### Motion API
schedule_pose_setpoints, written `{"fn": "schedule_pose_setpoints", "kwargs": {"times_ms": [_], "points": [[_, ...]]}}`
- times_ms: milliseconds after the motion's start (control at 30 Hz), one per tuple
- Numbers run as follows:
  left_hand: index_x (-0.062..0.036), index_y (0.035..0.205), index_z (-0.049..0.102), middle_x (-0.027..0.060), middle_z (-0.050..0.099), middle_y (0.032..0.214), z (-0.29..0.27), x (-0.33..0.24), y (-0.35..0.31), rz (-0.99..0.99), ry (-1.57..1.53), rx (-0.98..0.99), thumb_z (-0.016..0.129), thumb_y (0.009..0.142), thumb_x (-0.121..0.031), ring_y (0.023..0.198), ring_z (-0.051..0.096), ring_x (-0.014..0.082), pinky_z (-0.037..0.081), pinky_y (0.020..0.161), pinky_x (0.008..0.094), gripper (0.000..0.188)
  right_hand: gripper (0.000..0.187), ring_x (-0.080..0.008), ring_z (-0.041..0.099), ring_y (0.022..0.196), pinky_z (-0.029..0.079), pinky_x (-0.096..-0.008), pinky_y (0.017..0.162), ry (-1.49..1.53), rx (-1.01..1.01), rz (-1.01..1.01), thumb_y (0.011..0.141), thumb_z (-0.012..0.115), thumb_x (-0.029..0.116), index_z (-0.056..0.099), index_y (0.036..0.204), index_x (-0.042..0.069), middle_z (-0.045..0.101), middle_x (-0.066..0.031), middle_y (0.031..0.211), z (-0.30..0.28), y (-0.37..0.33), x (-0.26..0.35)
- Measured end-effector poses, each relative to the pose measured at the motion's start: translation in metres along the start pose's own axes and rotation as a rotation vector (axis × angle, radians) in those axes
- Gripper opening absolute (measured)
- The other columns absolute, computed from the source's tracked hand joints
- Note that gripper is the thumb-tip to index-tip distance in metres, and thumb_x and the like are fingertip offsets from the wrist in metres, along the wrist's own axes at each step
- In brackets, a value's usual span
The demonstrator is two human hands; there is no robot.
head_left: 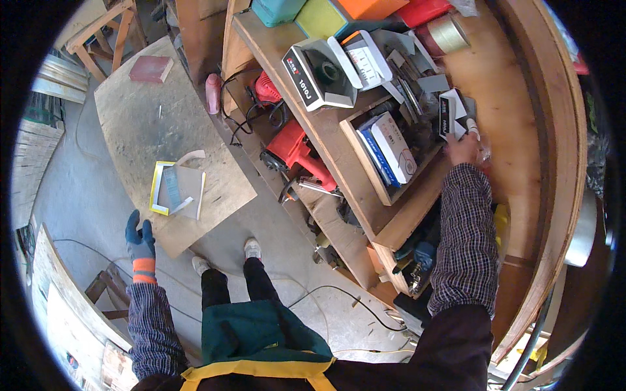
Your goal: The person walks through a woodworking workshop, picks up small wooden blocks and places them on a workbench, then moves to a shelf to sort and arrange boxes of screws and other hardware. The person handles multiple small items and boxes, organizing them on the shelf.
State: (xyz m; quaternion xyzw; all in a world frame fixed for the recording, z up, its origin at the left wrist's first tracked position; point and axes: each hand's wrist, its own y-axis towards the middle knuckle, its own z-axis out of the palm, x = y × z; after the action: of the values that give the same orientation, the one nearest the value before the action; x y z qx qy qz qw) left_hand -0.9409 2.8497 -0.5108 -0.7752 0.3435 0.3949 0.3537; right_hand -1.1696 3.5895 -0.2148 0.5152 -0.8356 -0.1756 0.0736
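Note:
My right hand (463, 148), bare and in a checked sleeve, reaches into the wooden shelf unit on the right. Its fingers are at the lower end of a small black-and-white cardboard box (451, 116) with raised flaps, and they seem to grip it. Something white shows at one fingertip. My left hand (139, 242) wears a grey-blue and orange work glove and hangs beside the worktable (124, 124) with fingers apart, holding nothing. On that table lies a yellow-edged tray-like piece (155, 189) with a clear sheet and pale strips; a dark red block (150, 68) sits farther back.
On the shelf stand an open white box (313, 88) with a green roll, a wooden tray (372, 179) holding boxes, and a spool of cord (448, 36). Red power tools (297, 146) fill the lower shelf. Cables (326, 290) trail over the floor near my feet.

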Motion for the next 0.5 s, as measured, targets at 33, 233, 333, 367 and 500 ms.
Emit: {"fn": "schedule_pose_setpoints", "kwargs": {"times_ms": [33, 233, 333, 367, 500], "points": [[-0.0080, 0.136, 0.051, 0.0113, 0.058, 0.125, -0.005, 0.000, -0.012, -0.012, 0.010, -0.017, 0.060, 0.093, -0.016, 0.067, 0.056, 0.0099, 0.049, 0.055, 0.0253, 0.044, 0.070, -0.0309, 0.068, 0.091, 0.053, -0.0391, 0.081, -0.017, 0.002, -0.019, 0.076, 0.077, 0.030, 0.047, 0.129, -0.006, 0.069, -0.0194, 0.101, -0.002, 0.002, 0.000], [-0.0104, 0.137, 0.050, 0.0051, 0.059, 0.120, -0.028, 0.009, -0.067, -0.169, -0.018, 0.006, 0.055, 0.094, -0.015, 0.072, 0.055, 0.0098, 0.049, 0.054, 0.0253, 0.043, 0.069, -0.0293, 0.069, 0.091, 0.054, -0.0388, 0.082, 0.221, 0.155, 0.152, 0.080, 0.074, 0.023, 0.043, 0.137, -0.002, 0.070, -0.0193, 0.101, -0.023, 0.003, 0.011], [-0.0111, 0.136, 0.051, 0.0049, 0.059, 0.118, -0.029, 0.015, -0.079, -0.237, -0.039, 0.023, 0.054, 0.095, -0.014, 0.074, 0.056, 0.0103, 0.049, 0.054, 0.0246, 0.041, 0.070, -0.0288, 0.068, 0.094, 0.052, -0.0382, 0.086, 0.230, 0.123, 0.100, 0.078, 0.074, 0.024, 0.045, 0.137, -0.001, 0.070, -0.0188, 0.104, -0.027, 0.001, 0.014], [-0.0119, 0.136, 0.052, 0.0048, 0.060, 0.118, -0.027, 0.016, -0.080, -0.265, -0.021, 0.035, 0.054, 0.095, -0.015, 0.076, 0.056, 0.0105, 0.049, 0.054, 0.0244, 0.041, 0.070, -0.0293, 0.068, 0.094, 0.053, -0.0384, 0.085, 0.188, 0.105, 0.061, 0.078, 0.074, 0.022, 0.045, 0.137, -0.001, 0.069, -0.0195, 0.105, -0.028, 0.000, 0.015], [-0.0133, 0.136, 0.052, 0.0049, 0.059, 0.117, -0.024, 0.010, -0.085, -0.228, -0.071, 0.073, 0.054, 0.095, -0.016, 0.077, 0.057, 0.0118, 0.050, 0.055, 0.0256, 0.041, 0.067, -0.0336, 0.065, 0.098, 0.053, -0.0415, 0.083, 0.191, -0.068, -0.036, 0.077, 0.075, 0.016, 0.047, 0.134, -0.003, 0.064, -0.0237, 0.114, -0.030, -0.002, 0.030]]}}
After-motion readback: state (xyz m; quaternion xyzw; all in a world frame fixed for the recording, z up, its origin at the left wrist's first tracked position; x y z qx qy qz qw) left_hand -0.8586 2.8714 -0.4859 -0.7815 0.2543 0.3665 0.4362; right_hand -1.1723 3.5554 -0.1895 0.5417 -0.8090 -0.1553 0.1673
